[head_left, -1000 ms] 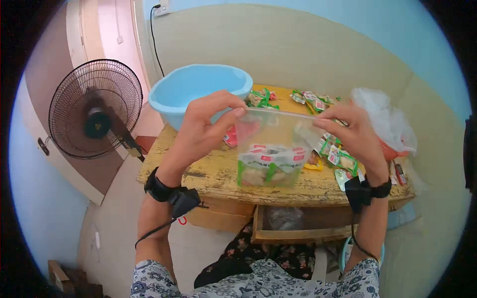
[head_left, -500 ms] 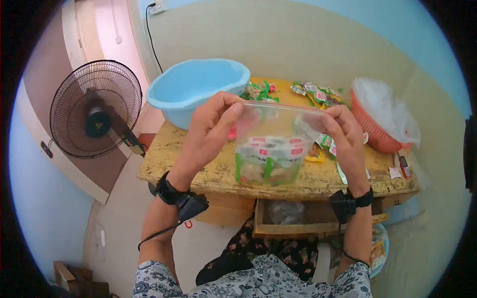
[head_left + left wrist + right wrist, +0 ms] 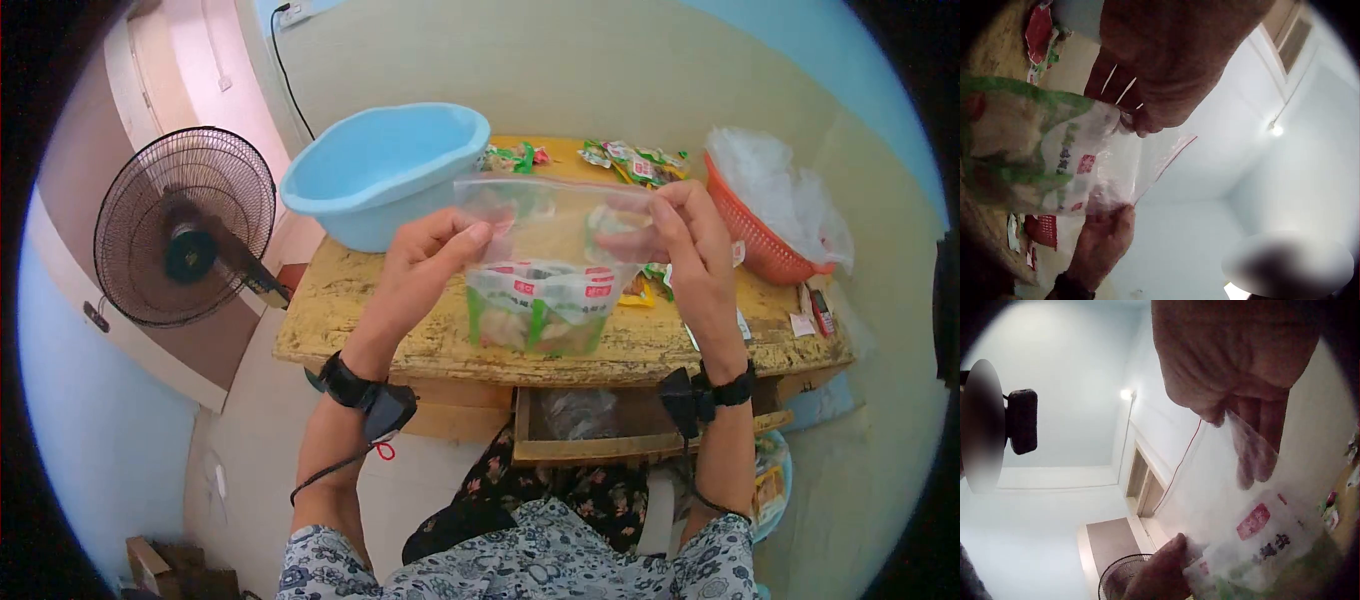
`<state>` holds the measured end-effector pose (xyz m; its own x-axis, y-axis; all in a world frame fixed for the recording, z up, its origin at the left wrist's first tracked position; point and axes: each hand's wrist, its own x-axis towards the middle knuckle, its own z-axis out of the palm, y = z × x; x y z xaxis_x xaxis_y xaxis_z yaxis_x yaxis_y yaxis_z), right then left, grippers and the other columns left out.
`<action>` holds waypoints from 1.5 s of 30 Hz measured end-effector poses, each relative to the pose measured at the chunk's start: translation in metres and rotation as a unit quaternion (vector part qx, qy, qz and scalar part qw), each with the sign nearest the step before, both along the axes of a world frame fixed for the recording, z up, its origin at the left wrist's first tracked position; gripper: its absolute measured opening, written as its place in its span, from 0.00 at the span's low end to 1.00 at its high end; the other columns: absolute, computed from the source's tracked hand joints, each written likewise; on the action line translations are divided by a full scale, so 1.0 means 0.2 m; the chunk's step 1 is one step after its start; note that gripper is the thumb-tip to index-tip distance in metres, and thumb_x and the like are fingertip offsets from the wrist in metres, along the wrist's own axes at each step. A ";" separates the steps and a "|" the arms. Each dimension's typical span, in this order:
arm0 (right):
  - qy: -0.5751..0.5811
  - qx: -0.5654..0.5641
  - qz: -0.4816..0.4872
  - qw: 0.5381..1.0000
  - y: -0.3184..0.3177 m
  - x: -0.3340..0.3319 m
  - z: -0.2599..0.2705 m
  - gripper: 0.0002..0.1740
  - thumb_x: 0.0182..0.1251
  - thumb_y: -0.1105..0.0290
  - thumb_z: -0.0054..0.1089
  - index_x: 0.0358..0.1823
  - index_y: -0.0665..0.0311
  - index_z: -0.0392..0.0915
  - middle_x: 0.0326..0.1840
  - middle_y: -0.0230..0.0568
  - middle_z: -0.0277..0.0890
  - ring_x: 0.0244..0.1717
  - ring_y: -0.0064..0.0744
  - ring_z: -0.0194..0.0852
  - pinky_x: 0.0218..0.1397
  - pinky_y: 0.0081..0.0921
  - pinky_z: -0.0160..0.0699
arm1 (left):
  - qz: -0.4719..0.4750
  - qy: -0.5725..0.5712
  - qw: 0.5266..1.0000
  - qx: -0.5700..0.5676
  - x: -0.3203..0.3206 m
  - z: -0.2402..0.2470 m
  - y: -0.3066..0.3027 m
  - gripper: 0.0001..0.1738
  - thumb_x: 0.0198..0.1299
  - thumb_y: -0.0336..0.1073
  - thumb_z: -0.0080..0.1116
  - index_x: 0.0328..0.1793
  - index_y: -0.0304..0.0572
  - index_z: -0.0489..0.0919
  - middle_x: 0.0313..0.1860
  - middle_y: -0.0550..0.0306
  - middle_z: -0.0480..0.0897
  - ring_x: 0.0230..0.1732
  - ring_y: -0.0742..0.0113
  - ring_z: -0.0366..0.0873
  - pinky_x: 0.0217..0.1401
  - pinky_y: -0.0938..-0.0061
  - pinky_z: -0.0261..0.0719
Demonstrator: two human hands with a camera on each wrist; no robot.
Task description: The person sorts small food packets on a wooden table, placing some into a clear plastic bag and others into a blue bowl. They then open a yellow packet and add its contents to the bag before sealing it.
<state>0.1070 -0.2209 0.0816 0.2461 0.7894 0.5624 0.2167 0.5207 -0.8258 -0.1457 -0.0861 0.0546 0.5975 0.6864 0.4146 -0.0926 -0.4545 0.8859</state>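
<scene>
A clear zip bag (image 3: 560, 225) with a red line along its mouth hangs upright between my two hands, over the front of the table. Through its plastic show green-and-white snack packets (image 3: 535, 310) with red labels, sitting in the lower half. My left hand (image 3: 425, 265) pinches the bag's left side below the top corner, thumb uppermost. On the other side my right hand (image 3: 697, 255) pinches the right edge close to the top. In the right wrist view, fingers of the right hand (image 3: 1229, 362) show through the clear plastic.
A blue basin (image 3: 390, 180) stands at the table's back left. Snack packets (image 3: 640, 165) lie behind the bag. At the right are a red basket (image 3: 755, 235) with clear plastic bags (image 3: 770, 175) and a phone (image 3: 822, 312). An open drawer (image 3: 600, 450) juts out below; a fan (image 3: 185, 230) stands left.
My left hand has slid from the bag's top left corner down its side, leaving that corner free above it. The right hand has taken a fuller grip on the right edge.
</scene>
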 end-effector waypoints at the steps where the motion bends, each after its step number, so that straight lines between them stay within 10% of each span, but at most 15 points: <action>1: 0.016 -0.002 -0.003 1.000 0.00 0.00 -0.01 0.08 0.85 0.67 0.44 0.47 0.65 0.68 0.48 0.41 0.82 0.42 0.29 0.88 0.36 0.22 0.83 | -0.002 -0.013 1.000 0.003 0.00 -0.01 -0.01 0.12 0.75 0.38 0.60 0.42 0.37 0.84 0.37 0.66 0.85 0.42 0.81 0.78 0.49 0.79 0.77; 7: -0.175 -0.007 -0.142 0.974 0.07 0.07 -0.06 0.07 0.79 0.70 0.53 0.44 0.67 0.73 0.37 0.41 0.81 0.25 0.22 0.75 0.28 0.21 0.77 | 0.011 -0.051 0.998 -0.034 0.02 -0.04 -0.06 0.10 0.73 0.38 0.61 0.45 0.39 0.84 0.36 0.69 0.82 0.37 0.81 0.75 0.43 0.81 0.72; 15: -0.137 -0.177 -0.054 0.973 0.11 0.16 -0.16 0.06 0.71 0.69 0.60 0.40 0.63 0.76 0.27 0.30 0.78 0.21 0.15 0.70 0.17 0.19 0.67 | 0.034 -0.088 0.994 -0.049 0.02 -0.08 -0.11 0.28 0.72 0.29 0.59 0.77 0.35 0.72 0.40 0.64 0.84 0.42 0.78 0.80 0.54 0.78 0.80; 21: -0.140 -0.226 -0.010 0.964 0.12 0.15 -0.22 0.04 0.68 0.72 0.59 0.40 0.64 0.79 0.27 0.29 0.77 0.21 0.15 0.70 0.17 0.19 0.68 | 0.042 -0.040 0.996 -0.062 0.00 -0.09 -0.11 0.21 0.69 0.34 0.63 0.66 0.35 0.82 0.41 0.62 0.82 0.47 0.74 0.79 0.58 0.75 0.78; 29: -0.137 -0.248 0.050 0.958 0.10 0.16 -0.29 0.06 0.65 0.78 0.57 0.41 0.64 0.82 0.29 0.29 0.80 0.26 0.17 0.75 0.22 0.19 0.72 | 0.068 0.056 0.964 0.250 -0.06 -0.23 -0.07 0.23 0.54 0.38 0.79 0.53 0.40 0.84 0.56 0.54 0.83 0.59 0.66 0.79 0.64 0.69 0.75; 34: -0.215 -0.140 0.064 0.964 0.11 0.16 -0.36 0.05 0.68 0.75 0.59 0.40 0.67 0.83 0.32 0.31 0.82 0.35 0.22 0.79 0.39 0.24 0.79 | -0.025 0.041 0.999 -0.017 -0.04 -0.32 -0.13 0.21 0.57 0.33 0.77 0.54 0.37 0.81 0.60 0.54 0.84 0.61 0.66 0.81 0.66 0.67 0.77; 37: -0.193 -0.155 -0.111 0.962 0.09 0.15 -0.28 0.08 0.71 0.70 0.62 0.42 0.68 0.84 0.36 0.35 0.83 0.39 0.25 0.80 0.46 0.26 0.79 | 0.002 0.048 0.995 -0.083 -0.04 -0.37 -0.15 0.23 0.60 0.33 0.75 0.60 0.36 0.80 0.60 0.54 0.85 0.57 0.68 0.83 0.63 0.69 0.80; 45: -0.432 -0.023 -0.004 0.901 0.04 -0.11 -0.03 0.15 0.73 0.61 0.61 0.49 0.66 0.85 0.41 0.46 0.87 0.42 0.38 0.86 0.47 0.33 0.81 | -0.036 -0.033 0.985 -0.166 -0.01 -0.43 -0.19 0.24 0.63 0.36 0.73 0.63 0.35 0.81 0.56 0.57 0.87 0.54 0.73 0.82 0.57 0.72 0.81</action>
